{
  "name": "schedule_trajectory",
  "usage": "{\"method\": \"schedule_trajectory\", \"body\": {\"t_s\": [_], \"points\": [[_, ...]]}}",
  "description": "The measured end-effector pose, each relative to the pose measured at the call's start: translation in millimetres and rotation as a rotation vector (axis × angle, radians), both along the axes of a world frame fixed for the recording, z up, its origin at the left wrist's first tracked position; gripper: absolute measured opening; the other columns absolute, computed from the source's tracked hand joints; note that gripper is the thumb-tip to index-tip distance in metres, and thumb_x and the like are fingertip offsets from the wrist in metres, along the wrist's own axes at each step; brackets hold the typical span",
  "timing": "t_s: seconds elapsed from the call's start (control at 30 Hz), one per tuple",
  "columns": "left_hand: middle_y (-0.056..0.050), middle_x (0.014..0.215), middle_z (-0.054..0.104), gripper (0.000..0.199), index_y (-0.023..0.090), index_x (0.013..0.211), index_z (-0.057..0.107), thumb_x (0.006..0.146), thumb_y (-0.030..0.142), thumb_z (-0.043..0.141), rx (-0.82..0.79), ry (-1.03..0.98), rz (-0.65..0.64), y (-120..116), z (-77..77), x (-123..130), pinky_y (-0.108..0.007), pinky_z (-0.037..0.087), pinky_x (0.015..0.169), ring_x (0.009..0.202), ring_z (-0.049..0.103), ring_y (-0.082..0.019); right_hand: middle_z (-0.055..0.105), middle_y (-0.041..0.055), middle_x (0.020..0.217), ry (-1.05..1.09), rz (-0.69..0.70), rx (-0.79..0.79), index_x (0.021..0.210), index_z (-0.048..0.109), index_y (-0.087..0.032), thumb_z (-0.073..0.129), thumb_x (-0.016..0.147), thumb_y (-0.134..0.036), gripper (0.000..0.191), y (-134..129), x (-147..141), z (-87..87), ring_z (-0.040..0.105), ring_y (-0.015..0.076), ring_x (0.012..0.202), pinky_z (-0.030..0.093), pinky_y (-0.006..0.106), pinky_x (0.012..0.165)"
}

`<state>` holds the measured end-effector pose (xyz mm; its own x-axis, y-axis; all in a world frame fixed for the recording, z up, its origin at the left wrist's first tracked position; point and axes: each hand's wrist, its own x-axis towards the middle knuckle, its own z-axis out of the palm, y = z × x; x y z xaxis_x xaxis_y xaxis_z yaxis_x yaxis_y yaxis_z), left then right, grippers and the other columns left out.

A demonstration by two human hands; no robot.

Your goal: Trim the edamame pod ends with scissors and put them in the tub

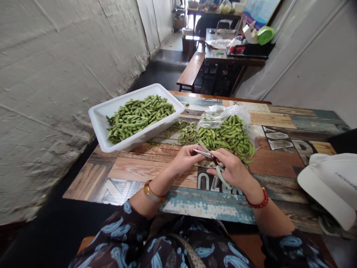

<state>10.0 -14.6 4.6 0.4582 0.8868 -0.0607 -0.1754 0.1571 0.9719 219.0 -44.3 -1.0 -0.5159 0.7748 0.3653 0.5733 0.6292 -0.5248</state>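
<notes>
My right hand (232, 167) is closed on a pair of scissors (220, 175) with pale green handles, their blades parted and pointing left. Close to the blade tips, my left hand (185, 159) has its fingers pinched together; whatever they hold is too small to make out. Just beyond the hands, green bean pods (230, 136) spill from a clear plastic bag (240, 111). A small heap of trimmed bits (188, 134) lies left of that pile. Further left, a white tray (134, 143) holds many more pods.
A white cap (329, 182) rests at the right edge of the patterned table (156, 167). Behind are a wooden bench (192, 69) and another table (237, 59) with a green bowl (265, 35) and other items. A person (208, 22) sits at the far back.
</notes>
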Motion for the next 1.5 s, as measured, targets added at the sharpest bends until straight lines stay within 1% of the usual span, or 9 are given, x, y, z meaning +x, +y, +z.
{"method": "schedule_trajectory", "body": {"t_s": [0.4,0.63,0.73,0.8,0.9,1.0,1.13,1.33,1.5], "points": [[-0.001,0.068,0.062,0.027,0.011,0.075,0.07,0.076,0.037,0.078,0.022,0.013,-0.02,2,3.9,-2,-0.021,0.038,0.06,0.062,0.051,-0.009,0.063,0.0109,0.102,-0.016,-0.008,0.003,0.129,0.053,-0.018,0.069,0.088,-0.038,0.048,2,1,-0.8,0.06,0.0244,0.09,0.054,0.039,0.08],[-0.003,0.072,0.065,0.028,0.012,0.081,0.073,0.075,0.038,0.078,0.018,0.019,-0.026,4,-3.5,-3,-0.023,0.041,0.062,0.063,0.052,-0.01,0.064,0.0091,0.099,-0.011,-0.006,-0.009,0.128,0.054,-0.018,0.067,0.09,-0.035,0.043,1,2,1.0,0.062,0.023,0.087,0.054,0.036,0.077],[-0.005,0.078,0.067,0.026,0.013,0.085,0.075,0.075,0.036,0.079,0.035,0.021,0.007,4,-6.7,-3,-0.026,0.045,0.07,0.072,0.057,-0.014,0.064,0.0085,0.099,-0.02,-0.037,-0.015,0.127,0.055,-0.02,0.067,0.09,-0.034,0.042,1,2,0.7,0.063,0.0231,0.089,0.054,0.036,0.078],[-0.007,0.086,0.069,0.023,0.014,0.084,0.076,0.074,0.034,0.079,0.085,0.046,0.065,4,-6.9,-2,-0.028,0.045,0.077,0.081,0.059,-0.016,0.064,0.0094,0.102,-0.014,-0.099,0.001,0.127,0.056,-0.019,0.067,0.09,-0.035,0.042,1,2,-0.5,0.063,0.0236,0.09,0.055,0.037,0.079],[-0.005,0.081,0.066,0.019,0.015,0.08,0.077,0.073,0.033,0.08,0.128,0.103,0.181,4,-5.2,-3,-0.026,0.042,0.072,0.077,0.055,-0.014,0.063,0.0113,0.108,0.041,-0.203,0.046,0.129,0.055,-0.02,0.068,0.088,-0.036,0.046,3,3,-3.2,0.064,0.0226,0.086,0.057,0.038,0.077],[-0.001,0.073,0.062,0.02,0.015,0.083,0.075,0.073,0.032,0.08,0.016,0.04,0.209,5,-3.6,-3,-0.023,0.037,0.062,0.065,0.047,-0.009,0.062,0.0123,0.111,0.097,-0.25,0.084,0.13,0.054,-0.02,0.069,0.088,-0.036,0.047,5,4,-5.2,0.063,0.0218,0.083,0.058,0.038,0.077],[0.001,0.076,0.063,0.025,0.013,0.081,0.07,0.068,0.029,0.084,-0.141,-0.13,0.205,6,-3.2,-1,-0.02,0.041,0.06,0.062,0.051,-0.007,0.062,0.0129,0.111,0.141,-0.257,0.095,0.131,0.053,-0.02,0.067,0.089,-0.038,0.047,5,4,-5.8,0.064,0.0225,0.085,0.059,0.04,0.078],[-0.001,0.078,0.069,0.035,0.012,0.08,0.062,0.064,0.029,0.088,-0.287,-0.297,0.153,7,-2.3,-1,-0.023,0.052,0.062,0.06,0.062,-0.009,0.063,0.0132,0.11,0.133,-0.225,0.108,0.13,0.055,-0.02,0.066,0.089,-0.039,0.046,3,0,-6.0,0.065,0.0243,0.09,0.059,0.04,0.079],[0.0,0.077,0.069,0.033,0.013,0.079,0.061,0.063,0.023,0.089,-0.344,-0.391,0.199,8,1.7,-3,-0.023,0.057,0.073,0.07,0.068,-0.01,0.063,0.0146,0.114,0.09,-0.148,0.101,0.132,0.054,-0.019,0.069,0.087,-0.036,0.05,2,-1,-7.7,0.064,0.0268,0.1,0.06,0.04,0.08]]}}
